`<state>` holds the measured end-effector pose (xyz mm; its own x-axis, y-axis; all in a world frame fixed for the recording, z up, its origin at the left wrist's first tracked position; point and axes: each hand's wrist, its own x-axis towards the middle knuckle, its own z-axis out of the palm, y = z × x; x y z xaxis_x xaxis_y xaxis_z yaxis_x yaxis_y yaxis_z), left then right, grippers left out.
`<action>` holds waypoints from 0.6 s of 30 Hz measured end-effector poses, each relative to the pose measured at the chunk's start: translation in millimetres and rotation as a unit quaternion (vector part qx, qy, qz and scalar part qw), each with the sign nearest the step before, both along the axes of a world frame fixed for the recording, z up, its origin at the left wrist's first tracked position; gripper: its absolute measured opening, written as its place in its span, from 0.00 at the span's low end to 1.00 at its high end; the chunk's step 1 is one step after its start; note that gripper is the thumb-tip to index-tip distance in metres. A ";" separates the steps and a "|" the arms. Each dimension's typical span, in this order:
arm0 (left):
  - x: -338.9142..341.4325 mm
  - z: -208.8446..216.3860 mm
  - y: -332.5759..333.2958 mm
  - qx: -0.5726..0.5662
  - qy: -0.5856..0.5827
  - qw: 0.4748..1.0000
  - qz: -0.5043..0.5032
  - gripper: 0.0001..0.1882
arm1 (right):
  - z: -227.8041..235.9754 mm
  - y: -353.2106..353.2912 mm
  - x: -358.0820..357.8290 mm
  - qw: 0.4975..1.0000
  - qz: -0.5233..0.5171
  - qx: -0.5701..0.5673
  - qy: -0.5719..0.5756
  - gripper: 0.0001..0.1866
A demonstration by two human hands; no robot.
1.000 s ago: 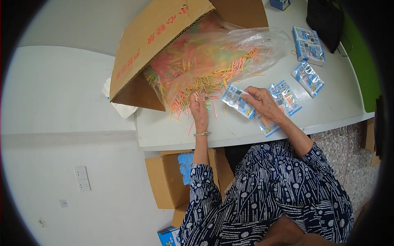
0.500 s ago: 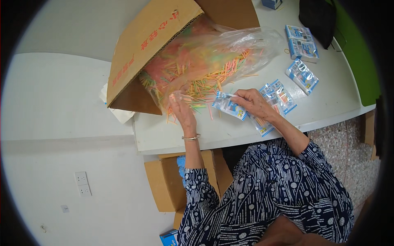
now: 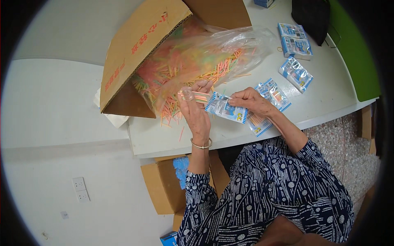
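My left hand (image 3: 198, 119) is closed around a small bundle of thin pastel-coloured sticks (image 3: 198, 97), pink, yellow and green. The bundle's right end meets the left edge of a small clear-and-blue plastic packet (image 3: 225, 108); I cannot tell whether the tips are inside it. My right hand (image 3: 253, 103) pinches that packet at its right side, between thumb and fingers. Beyond my left hand, a heap of the same sticks (image 3: 223, 67) spills from a large clear plastic bag (image 3: 256, 39). Packets with sticks showing (image 3: 273, 95) lie partly under my right wrist.
The bag comes out of a tipped cardboard box (image 3: 141, 41) on the white table (image 3: 164, 141). Further right lie a single packet (image 3: 296, 74) and stacked packets (image 3: 296, 43), near a black cloth-like item (image 3: 312, 18) and a green panel (image 3: 355, 53). Below the table edge stands an open carton (image 3: 158, 188).
My left hand has come away from the heap toward the packet, and a bundle of sticks now shows in it. My right hand still holds the packet. The whole view has shifted slightly.
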<state>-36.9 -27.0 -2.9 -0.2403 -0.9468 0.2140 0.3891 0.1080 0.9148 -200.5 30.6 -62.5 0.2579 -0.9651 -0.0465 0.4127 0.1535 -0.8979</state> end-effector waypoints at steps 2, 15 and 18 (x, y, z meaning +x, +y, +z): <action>-2.0 1.4 3.8 0.024 0.000 0.999 0.022 0.14 | -3.8 -0.7 0.1 1.000 0.008 -0.024 0.007 0.15; -0.4 -3.8 18.0 -0.016 -0.063 0.998 0.014 0.13 | -11.9 0.2 -1.4 0.997 0.006 -0.061 0.048 0.15; 3.5 -13.7 19.3 -0.033 -0.079 0.996 -0.008 0.12 | -10.7 0.6 -0.1 0.997 0.004 -0.063 0.039 0.16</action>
